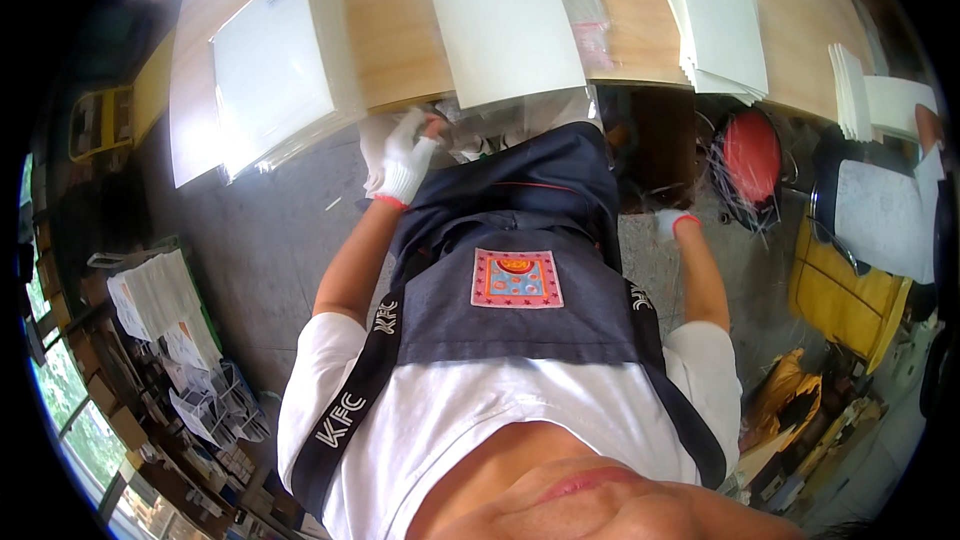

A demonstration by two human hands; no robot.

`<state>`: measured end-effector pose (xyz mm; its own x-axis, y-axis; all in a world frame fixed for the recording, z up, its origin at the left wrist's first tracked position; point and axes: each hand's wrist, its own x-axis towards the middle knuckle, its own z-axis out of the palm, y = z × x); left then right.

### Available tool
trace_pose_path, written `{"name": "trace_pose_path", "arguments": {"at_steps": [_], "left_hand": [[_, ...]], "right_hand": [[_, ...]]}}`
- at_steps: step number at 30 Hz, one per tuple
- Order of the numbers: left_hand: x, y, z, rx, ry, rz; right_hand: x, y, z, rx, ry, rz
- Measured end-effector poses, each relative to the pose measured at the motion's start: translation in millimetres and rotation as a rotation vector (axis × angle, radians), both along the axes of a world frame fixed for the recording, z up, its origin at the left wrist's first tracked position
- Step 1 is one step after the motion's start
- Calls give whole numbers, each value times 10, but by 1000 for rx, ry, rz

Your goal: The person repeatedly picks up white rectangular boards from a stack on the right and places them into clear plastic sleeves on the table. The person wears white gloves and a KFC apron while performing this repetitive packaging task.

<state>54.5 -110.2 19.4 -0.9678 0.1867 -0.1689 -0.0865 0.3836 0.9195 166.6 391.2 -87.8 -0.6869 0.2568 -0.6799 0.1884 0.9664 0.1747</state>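
My left hand [405,162], in a white glove with a red cuff, is just below the table's near edge. Its fingers are bent together and slightly blurred, and their tips look bare; whatever they hold cannot be made out. A clear plastic bag [520,118] hangs over the edge close by, under a white sheet stack [505,30] with a small label. Low on the right, my right hand [674,224], gloved in white too, reaches down next to a brown box [660,145]. Its fingers are hidden.
On the wooden table [390,20] stand a thick white stack [275,70] at left and a fanned stack [715,25] at right. A red bundle in clear plastic [750,155], a yellow chair [850,285] and another person's arm [928,127] are at right. A paper-filled rack [165,300] stands left.
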Motion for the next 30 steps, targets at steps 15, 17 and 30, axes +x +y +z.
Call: {"name": "trace_pose_path", "arguments": {"at_steps": [15, 17, 30], "left_hand": [[-268, 132, 242, -358, 1075, -462], [-143, 106, 210, -357, 957, -330], [75, 411, -358, 998, -308, 569]], "right_hand": [[-1330, -1677, 1207, -721, 1398, 759], [-1262, -1689, 1149, -797, 1333, 655], [-1188, -1998, 682, -1026, 1155, -779]]}}
